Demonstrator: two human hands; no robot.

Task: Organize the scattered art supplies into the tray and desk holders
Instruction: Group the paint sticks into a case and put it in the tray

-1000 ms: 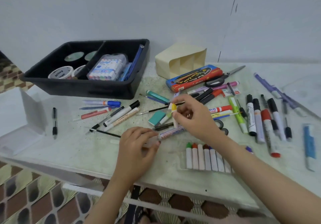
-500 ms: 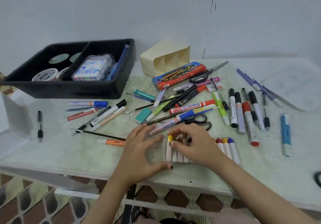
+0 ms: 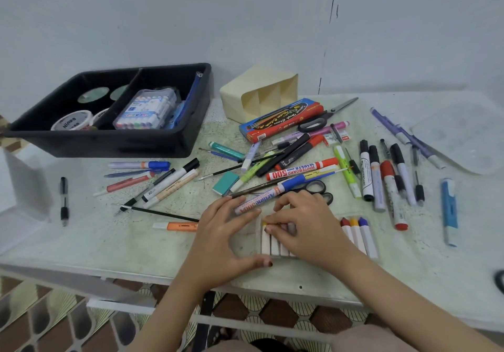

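The left hand point(image 3: 223, 239) lies flat near the front edge of the pale green tabletop point(image 3: 109, 242). Its fingers are straight and spread apart. The thumb presses the near side of a clear plastic crayon case point(image 3: 248, 242), and the fingertips reach to its far side. The right hand point(image 3: 305, 226) arches over the middle of the case with its fingers curled, and thumb and forefinger pinch a yellow-tipped crayon point(image 3: 265, 225) at the left end of the row. White-wrapped crayons point(image 3: 357, 235) with red, yellow and blue tips show past the right wrist.

Just beyond the fingers lies a blue-capped white marker point(image 3: 270, 193), touching the left fingertips. A pair of small black-handled scissors point(image 3: 319, 188) lies behind the right knuckles. An orange highlighter point(image 3: 177, 226) and a thin black brush point(image 3: 161, 212) lie beside the left hand. More markers and pens are heaped across the middle and right of the tabletop.

A black plastic tray point(image 3: 109, 144) with a divider stands at the far left corner, holding tape rolls and a boxed pen set. A cream desk holder point(image 3: 240, 97) lies on its side beside the tray.
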